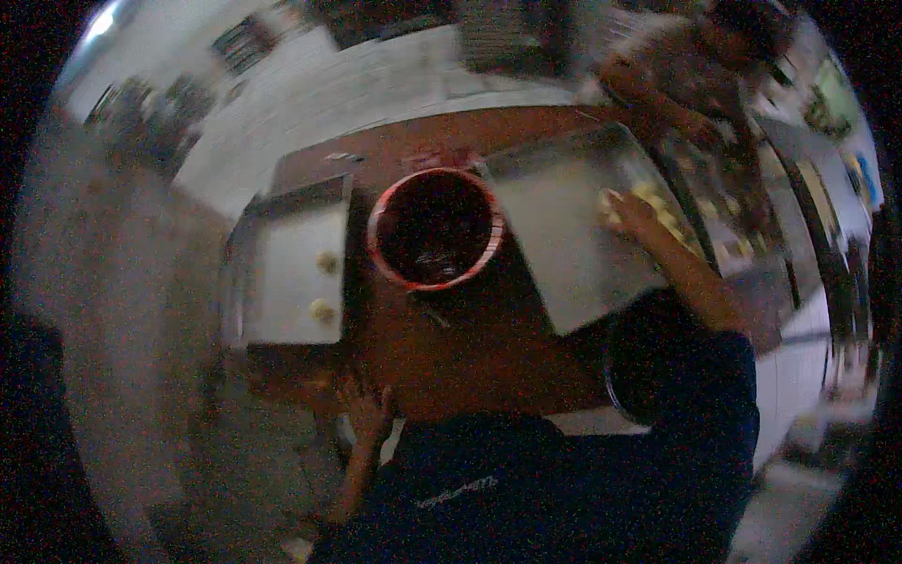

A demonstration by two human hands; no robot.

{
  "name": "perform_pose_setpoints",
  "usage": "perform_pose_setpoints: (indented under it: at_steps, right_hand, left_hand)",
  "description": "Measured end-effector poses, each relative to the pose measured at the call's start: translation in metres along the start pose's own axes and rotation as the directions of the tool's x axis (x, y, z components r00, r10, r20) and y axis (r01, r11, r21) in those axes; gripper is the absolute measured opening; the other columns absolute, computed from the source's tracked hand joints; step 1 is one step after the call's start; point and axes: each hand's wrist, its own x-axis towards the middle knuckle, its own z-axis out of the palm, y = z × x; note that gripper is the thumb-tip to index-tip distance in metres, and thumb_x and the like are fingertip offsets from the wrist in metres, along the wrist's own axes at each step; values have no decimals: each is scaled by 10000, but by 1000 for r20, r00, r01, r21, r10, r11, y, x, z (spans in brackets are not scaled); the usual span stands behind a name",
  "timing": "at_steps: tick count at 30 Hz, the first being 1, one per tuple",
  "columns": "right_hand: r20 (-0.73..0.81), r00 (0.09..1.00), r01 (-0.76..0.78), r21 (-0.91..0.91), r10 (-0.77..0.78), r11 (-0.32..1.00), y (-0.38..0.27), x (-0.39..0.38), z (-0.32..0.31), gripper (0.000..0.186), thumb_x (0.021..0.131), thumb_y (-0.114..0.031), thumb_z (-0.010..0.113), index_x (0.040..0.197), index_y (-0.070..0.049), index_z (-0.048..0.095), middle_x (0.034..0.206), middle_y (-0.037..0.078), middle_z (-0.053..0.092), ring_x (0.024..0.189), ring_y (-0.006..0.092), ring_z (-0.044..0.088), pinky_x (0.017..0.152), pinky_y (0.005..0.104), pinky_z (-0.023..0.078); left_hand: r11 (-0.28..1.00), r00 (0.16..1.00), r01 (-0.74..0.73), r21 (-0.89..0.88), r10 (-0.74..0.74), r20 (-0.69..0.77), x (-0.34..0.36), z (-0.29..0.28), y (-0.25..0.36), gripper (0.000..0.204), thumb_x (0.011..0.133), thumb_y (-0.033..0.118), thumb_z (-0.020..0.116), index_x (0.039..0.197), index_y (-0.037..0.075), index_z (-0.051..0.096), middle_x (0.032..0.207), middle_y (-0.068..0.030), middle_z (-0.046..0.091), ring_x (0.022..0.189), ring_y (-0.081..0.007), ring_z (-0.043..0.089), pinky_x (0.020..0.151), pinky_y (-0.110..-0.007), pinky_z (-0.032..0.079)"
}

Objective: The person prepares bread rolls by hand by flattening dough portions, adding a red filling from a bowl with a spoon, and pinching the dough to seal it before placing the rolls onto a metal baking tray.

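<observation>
My left hand point(367, 406) lies on the near edge of the brown table, fingers spread and holding nothing. Over the right-hand tray point(554, 226), my right hand point(633, 216) reaches out with its fingers closed around what looks like a pale dough ball point(612, 196); blur hides its exact shape. Several more pale yellowish dough pieces point(669, 211) lie along that tray's right side, just beyond the hand. Left of the bucket, a second tray point(291, 244) carries two pale dough balls point(324, 309) near its right edge.
A round bucket point(378, 233) with a red-and-white rim and a dark inside stands between the trays on the brown table point(442, 362). At the far right another person point(695, 85) leans over a further tray with pale pieces. A dark round-edged object point(631, 367) sits beside my right side.
</observation>
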Motion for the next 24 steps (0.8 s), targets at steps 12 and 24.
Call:
perform_pose_setpoints:
  at_steps: [12,24]
  right_hand:
    - [-92,986,6,854,140,520,-227,-39,-208,757,888,-164,680,1579,-117,375,1171,143,673,969,283,674,829,408,588]
    - [-21,987,105,839,-160,534,-422,-176,-162,541,953,-281,658,1437,-55,574,1361,197,625,1153,295,658,1028,428,508]
  left_hand:
    - [167,964,160,-973,185,190,-9,-63,46,663,1002,342,693,1540,49,439,1483,-173,542,1350,-280,542,1136,-441,433]
    - [764,889,-402,-504,195,-414,-21,-124,-39,475,897,164,756,1344,57,633,1266,-170,631,1129,-294,638,944,-443,538]
